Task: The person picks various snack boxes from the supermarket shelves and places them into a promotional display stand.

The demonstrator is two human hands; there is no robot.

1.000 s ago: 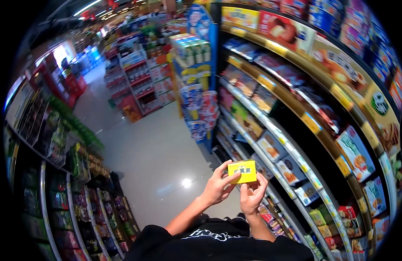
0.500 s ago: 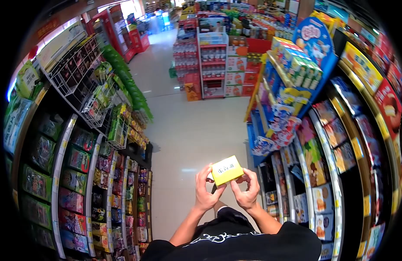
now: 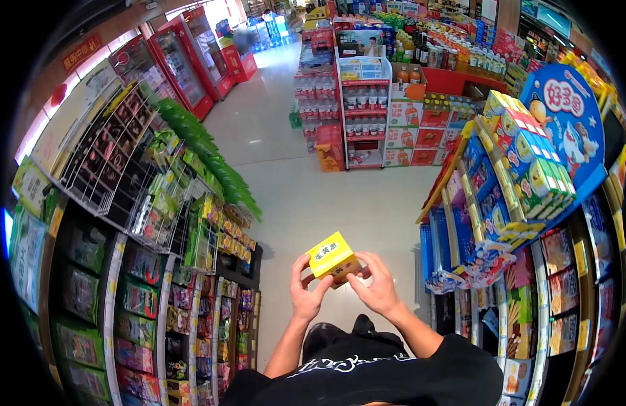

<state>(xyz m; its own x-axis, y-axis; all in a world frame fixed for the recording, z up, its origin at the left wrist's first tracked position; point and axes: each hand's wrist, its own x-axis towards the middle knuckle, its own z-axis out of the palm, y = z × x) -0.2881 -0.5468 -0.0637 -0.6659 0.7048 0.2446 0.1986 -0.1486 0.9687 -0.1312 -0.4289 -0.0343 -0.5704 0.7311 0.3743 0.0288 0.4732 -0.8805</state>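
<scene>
In the head view, both forearms rise from the lower middle of the frame. The left hand [image 3: 305, 291] and right hand [image 3: 377, 283] bend inward, each grip partly curled around opposite sides of the tilted yellow box [image 3: 332, 256], thumbs near its lower edge, just below center.

Packed shelves [image 3: 137, 298] line the left side of the aisle floor [image 3: 279, 203], with a wire rack [image 3: 113, 159] at their far end. More shelves [image 3: 563, 298] stand on the right, beside a display stand [image 3: 489, 183] holding boxes [image 3: 529, 155]. Ahead is a bottle rack [image 3: 364, 111]; fridges [image 3: 191, 61] stand beyond, to the left.
</scene>
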